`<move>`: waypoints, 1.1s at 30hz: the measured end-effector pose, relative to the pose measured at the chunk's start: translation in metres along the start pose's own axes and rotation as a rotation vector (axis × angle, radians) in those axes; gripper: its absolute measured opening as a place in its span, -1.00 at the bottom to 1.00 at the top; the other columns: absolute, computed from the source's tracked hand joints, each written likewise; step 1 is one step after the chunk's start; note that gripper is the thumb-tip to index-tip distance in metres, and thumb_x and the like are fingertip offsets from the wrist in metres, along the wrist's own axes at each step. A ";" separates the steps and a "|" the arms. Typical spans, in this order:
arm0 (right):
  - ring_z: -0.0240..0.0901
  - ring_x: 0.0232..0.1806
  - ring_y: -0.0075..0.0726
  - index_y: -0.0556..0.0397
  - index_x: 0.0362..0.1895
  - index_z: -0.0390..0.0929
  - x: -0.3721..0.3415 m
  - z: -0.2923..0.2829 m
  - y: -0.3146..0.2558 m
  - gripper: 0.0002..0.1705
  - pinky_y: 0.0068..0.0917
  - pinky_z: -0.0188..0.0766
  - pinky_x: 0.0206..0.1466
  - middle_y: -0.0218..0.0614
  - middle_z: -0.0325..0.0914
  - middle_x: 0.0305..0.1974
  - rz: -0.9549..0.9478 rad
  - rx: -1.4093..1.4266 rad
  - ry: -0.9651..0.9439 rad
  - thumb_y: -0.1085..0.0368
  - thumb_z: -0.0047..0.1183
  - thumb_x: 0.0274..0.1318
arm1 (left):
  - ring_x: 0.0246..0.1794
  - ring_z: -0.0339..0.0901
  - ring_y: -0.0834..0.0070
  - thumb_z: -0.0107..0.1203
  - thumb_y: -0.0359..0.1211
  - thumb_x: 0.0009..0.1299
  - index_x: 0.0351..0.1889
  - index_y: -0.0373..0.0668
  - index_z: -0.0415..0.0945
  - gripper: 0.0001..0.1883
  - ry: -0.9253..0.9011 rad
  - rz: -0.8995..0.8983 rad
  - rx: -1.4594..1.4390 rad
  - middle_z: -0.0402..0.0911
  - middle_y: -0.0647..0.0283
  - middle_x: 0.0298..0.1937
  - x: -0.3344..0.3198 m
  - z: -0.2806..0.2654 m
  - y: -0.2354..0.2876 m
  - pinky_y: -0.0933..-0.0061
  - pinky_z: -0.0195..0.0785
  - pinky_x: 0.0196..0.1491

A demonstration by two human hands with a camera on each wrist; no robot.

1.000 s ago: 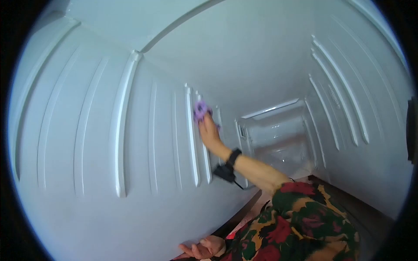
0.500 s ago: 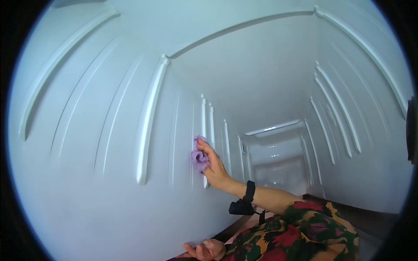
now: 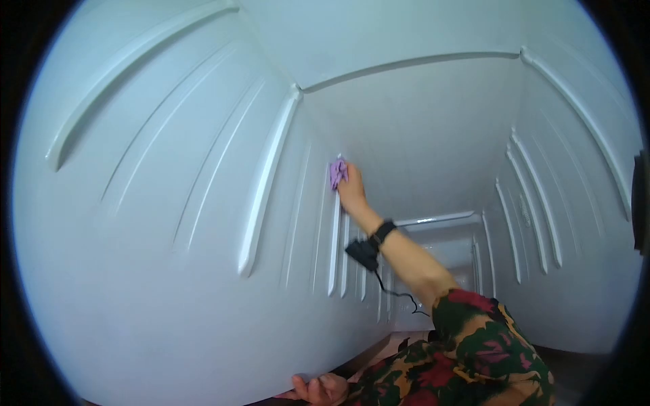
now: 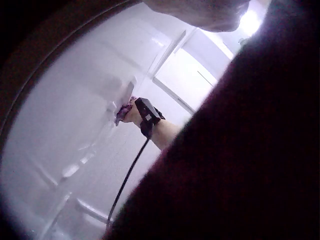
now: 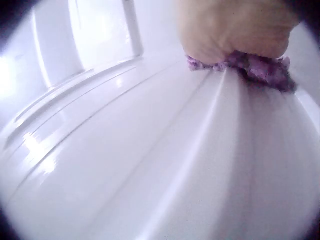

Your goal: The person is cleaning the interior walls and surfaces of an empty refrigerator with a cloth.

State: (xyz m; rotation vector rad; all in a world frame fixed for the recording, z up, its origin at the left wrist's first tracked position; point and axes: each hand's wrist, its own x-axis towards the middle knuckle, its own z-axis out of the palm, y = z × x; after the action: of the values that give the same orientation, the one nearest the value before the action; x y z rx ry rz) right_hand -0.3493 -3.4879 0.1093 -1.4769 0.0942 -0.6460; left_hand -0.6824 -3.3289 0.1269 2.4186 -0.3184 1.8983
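My right hand [image 3: 352, 191] holds a crumpled purple cloth [image 3: 338, 174] against the left inner wall [image 3: 203, 304] of what looks like a refrigerator. It is at the upper end of a raised shelf rib [image 3: 334, 250]. From the right wrist view, the cloth [image 5: 265, 71] is bunched under the hand [image 5: 240, 30] and lies across a rib. Low in the head view, my left hand [image 3: 321, 389] is by the front edge of the same wall, its fingers loosely bent and holding nothing. Part of the left hand [image 4: 205, 12] shows at the top of the left wrist view.
More ribs line the right inner wall [image 3: 575, 271]. A ledge [image 3: 420, 64] crosses the back wall, and a recessed bay [image 3: 440, 254] lies deeper in. A black wrist camera [image 3: 363, 254] on the right arm trails a cable [image 3: 396, 293]. A flowered sleeve [image 3: 487, 338] fills the lower right.
The right hand with the cloth came down along the wall, then went back up to the rib's upper end. The head view has shifted. The left hand stays low by the wall's edge.
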 end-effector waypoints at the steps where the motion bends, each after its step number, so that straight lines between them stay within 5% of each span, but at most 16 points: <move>1: 0.23 -0.01 -0.12 0.11 0.00 0.29 -0.032 -0.007 -0.017 -0.61 -0.38 0.18 0.06 -0.09 0.27 -0.11 -0.110 0.152 0.002 0.45 -0.18 0.00 | 0.27 0.04 -0.05 -0.20 -0.38 0.25 -0.18 -0.11 0.34 -0.80 -0.007 0.004 0.000 0.31 -0.06 0.11 -0.001 -0.001 0.000 -0.36 -0.48 0.24; 3: 0.23 -0.01 -0.17 0.12 -0.01 0.29 -0.095 -0.028 -0.045 -0.61 -0.42 0.18 0.06 -0.11 0.26 -0.09 -0.204 0.015 -0.041 0.48 -0.18 -0.02 | 0.29 0.02 -0.05 -0.21 -0.38 0.25 -0.18 -0.11 0.34 -0.80 -0.019 0.002 0.017 0.31 -0.06 0.13 -0.008 -0.007 -0.005 -0.36 -0.51 0.25; 5: 0.23 -0.01 -0.19 0.13 0.00 0.27 -0.125 -0.049 -0.053 -0.59 -0.44 0.19 0.05 -0.12 0.25 -0.07 -0.234 0.025 -0.227 0.52 -0.16 -0.04 | -0.09 0.44 0.02 -0.20 -0.36 0.32 -0.30 -0.16 0.37 -0.86 -0.111 0.226 0.116 0.39 0.12 -0.21 -0.017 -0.017 -0.012 -0.47 -0.32 0.15; 6: 0.23 -0.01 -0.19 0.13 0.00 0.27 -0.121 -0.059 -0.067 -0.59 -0.44 0.19 0.05 -0.12 0.25 -0.07 -0.241 0.026 -0.228 0.52 -0.16 -0.04 | -0.09 0.44 0.02 -0.20 -0.36 0.32 -0.30 -0.16 0.37 -0.86 -0.104 0.225 0.117 0.39 0.12 -0.21 -0.011 -0.015 -0.008 -0.47 -0.32 0.15; 8: 0.19 0.10 -0.15 0.15 -0.06 0.34 -0.105 -0.075 -0.099 -0.57 -0.40 0.21 0.11 -0.05 0.25 -0.02 -0.002 0.169 -0.348 0.61 -0.19 -0.14 | 0.29 0.01 -0.05 -0.24 -0.39 0.23 -0.21 -0.13 0.33 -0.80 -0.054 0.015 -0.031 0.32 -0.04 0.11 0.003 -0.004 -0.001 -0.37 -0.52 0.25; 9: 0.19 0.10 -0.15 0.15 -0.06 0.34 -0.100 -0.075 -0.118 -0.57 -0.40 0.21 0.11 -0.05 0.25 -0.02 -0.014 0.169 -0.338 0.61 -0.19 -0.14 | 0.29 0.01 -0.05 -0.24 -0.39 0.23 -0.21 -0.13 0.33 -0.80 -0.043 0.019 -0.040 0.32 -0.04 0.11 0.002 -0.004 -0.002 -0.37 -0.52 0.25; 12: 0.17 0.15 -0.13 0.12 0.00 0.29 -0.101 -0.044 -0.161 -0.52 -0.39 0.17 0.16 -0.02 0.21 0.09 -0.350 0.435 -0.271 0.62 -0.20 -0.11 | 0.30 -0.02 -0.10 -0.20 -0.40 0.21 -0.24 -0.16 0.32 -0.82 -0.041 -0.058 -0.110 0.34 -0.02 0.10 0.001 -0.009 0.004 -0.36 -0.51 0.25; 14: 0.16 0.19 -0.12 0.07 0.08 0.21 -0.099 -0.015 -0.169 -0.47 -0.38 0.15 0.19 -0.06 0.17 0.18 -0.588 0.255 -0.177 0.63 -0.23 -0.07 | -0.07 0.43 0.05 -0.16 -0.35 0.30 -0.32 -0.14 0.37 -0.88 -0.079 0.069 -0.037 0.41 0.17 -0.23 0.014 -0.020 0.014 -0.45 -0.28 0.15; 18: 0.20 0.18 -0.12 0.11 0.13 0.14 -0.016 -0.001 -0.151 -0.48 -0.40 0.16 0.17 -0.05 0.22 0.15 -0.275 0.258 -0.116 0.60 -0.32 -0.01 | -0.06 0.43 0.04 -0.13 -0.34 0.28 -0.32 -0.14 0.38 -0.88 -0.025 -0.046 -0.087 0.42 0.18 -0.22 -0.003 -0.015 0.010 -0.40 -0.26 0.18; 20: 0.31 0.07 -0.19 0.14 0.03 0.26 0.010 -0.007 -0.152 -0.59 -0.46 0.23 0.08 -0.08 0.34 0.06 -0.140 0.142 -0.141 0.53 -0.26 0.01 | 0.31 -0.09 -0.14 -0.16 -0.42 0.19 -0.27 -0.18 0.31 -0.85 -0.067 -0.098 -0.170 0.34 0.00 0.08 -0.011 -0.010 0.002 -0.36 -0.49 0.25; 25: 0.38 -0.21 -0.19 0.22 -0.23 0.42 0.009 -0.016 -0.224 -0.76 -0.43 0.29 -0.13 -0.14 0.42 -0.16 -0.024 0.496 -0.174 0.41 -0.12 -0.03 | 0.33 -0.16 -0.16 -0.13 -0.41 0.20 -0.30 -0.19 0.31 -0.87 -0.044 -0.074 -0.259 0.35 0.01 0.07 -0.010 -0.003 -0.004 -0.32 -0.46 0.26; 27: 0.32 -0.24 -0.11 0.21 -0.25 0.40 0.000 -0.001 -0.251 -0.75 -0.36 0.26 -0.17 -0.10 0.37 -0.26 -0.644 0.328 -0.040 0.43 -0.11 -0.12 | 0.32 -0.15 -0.15 -0.12 -0.40 0.21 -0.31 -0.19 0.32 -0.88 -0.047 -0.041 -0.284 0.35 0.01 0.07 -0.010 -0.007 -0.004 -0.31 -0.45 0.26; 30: 0.25 -0.17 0.02 0.19 -0.32 0.37 -0.043 -0.005 -0.273 -0.75 -0.33 0.20 -0.11 -0.06 0.32 -0.29 -0.680 0.213 -0.058 0.48 -0.10 -0.24 | 0.30 -0.08 -0.16 -0.11 -0.38 0.24 -0.33 -0.20 0.32 -0.89 -0.020 -0.074 -0.255 0.38 -0.01 0.03 -0.007 -0.004 0.001 -0.30 -0.47 0.26; 32: 0.23 -0.12 0.07 0.18 -0.30 0.37 -0.076 -0.014 -0.272 -0.72 -0.31 0.19 -0.05 -0.03 0.31 -0.25 -0.843 0.218 -0.116 0.50 -0.07 -0.27 | 0.21 0.11 -0.12 -0.11 -0.39 0.25 -0.32 -0.23 0.34 -0.88 -0.017 -0.083 -0.208 0.40 -0.05 -0.01 0.001 -0.006 0.006 -0.20 -0.16 0.23; 33: 0.23 -0.08 0.07 0.18 -0.26 0.38 -0.088 -0.017 -0.275 -0.69 -0.30 0.19 -0.02 -0.03 0.32 -0.22 -0.952 0.231 -0.133 0.50 -0.03 -0.25 | 0.21 0.11 -0.12 -0.11 -0.39 0.25 -0.32 -0.23 0.34 -0.88 -0.007 -0.078 -0.214 0.40 -0.05 -0.01 0.003 -0.007 0.007 -0.20 -0.16 0.23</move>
State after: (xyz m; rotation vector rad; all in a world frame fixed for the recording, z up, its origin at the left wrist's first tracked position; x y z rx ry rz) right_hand -0.5238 -3.4516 0.3366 -1.2838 -0.8065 -1.2602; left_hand -0.6900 -3.3347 0.1314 2.2651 -0.3986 1.7282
